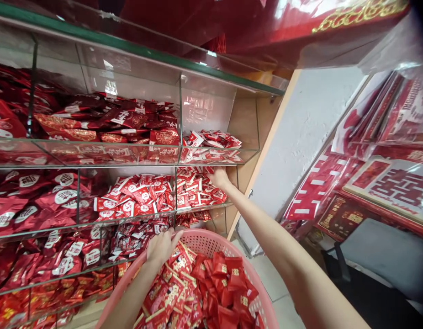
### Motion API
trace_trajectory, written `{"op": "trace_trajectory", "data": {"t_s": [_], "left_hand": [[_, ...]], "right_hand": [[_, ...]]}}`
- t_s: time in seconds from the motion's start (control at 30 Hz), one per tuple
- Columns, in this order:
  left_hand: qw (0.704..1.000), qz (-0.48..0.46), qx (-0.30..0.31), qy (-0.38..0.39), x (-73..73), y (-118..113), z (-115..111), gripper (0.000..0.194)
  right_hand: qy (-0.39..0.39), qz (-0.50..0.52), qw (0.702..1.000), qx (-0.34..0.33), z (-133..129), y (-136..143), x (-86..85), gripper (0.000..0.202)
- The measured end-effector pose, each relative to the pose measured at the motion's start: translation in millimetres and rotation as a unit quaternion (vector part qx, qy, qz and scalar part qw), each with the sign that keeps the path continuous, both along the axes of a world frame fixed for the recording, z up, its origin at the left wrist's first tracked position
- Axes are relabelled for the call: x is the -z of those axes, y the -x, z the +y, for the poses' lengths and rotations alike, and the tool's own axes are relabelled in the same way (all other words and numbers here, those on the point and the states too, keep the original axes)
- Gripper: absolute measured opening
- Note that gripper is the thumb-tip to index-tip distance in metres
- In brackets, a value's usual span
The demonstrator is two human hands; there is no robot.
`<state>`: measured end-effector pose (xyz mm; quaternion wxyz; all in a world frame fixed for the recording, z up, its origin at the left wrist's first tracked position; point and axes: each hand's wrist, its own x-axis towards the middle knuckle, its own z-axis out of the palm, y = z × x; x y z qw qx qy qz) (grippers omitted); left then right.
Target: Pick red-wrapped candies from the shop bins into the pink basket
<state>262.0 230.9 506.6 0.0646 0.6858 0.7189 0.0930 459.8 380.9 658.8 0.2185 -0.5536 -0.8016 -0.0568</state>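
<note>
My left hand [162, 248] rests at the far rim of a pink plastic basket [209, 237], its fingers bent over the edge. The basket holds red packets with cream edges [170, 292] on the left and plain red packets with gold print [232, 283] on the right. Reaching into a glass shelf compartment, my right hand [218, 177] is at the back right of a pile of small red and white packets [194, 187]. Its fingertips are partly hidden among the packets, and whether it holds one does not show.
Glass shelves [136, 218] with dividers hold red packets at the left. A thick glass edge [129, 43] runs above. At the right are a white wall [293, 119], wrapped red goods [396, 183] and a black chair [358, 292].
</note>
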Motion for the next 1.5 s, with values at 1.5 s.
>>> {"op": "trace_trajectory", "data": {"t_s": [1.5], "left_hand": [[1.000, 0.007, 0.005, -0.006, 1.6, -1.5, 0.8, 0.065]], "right_hand": [[0.242, 0.158, 0.951, -0.113, -145.1, -21.1, 140.6, 0.032]]}}
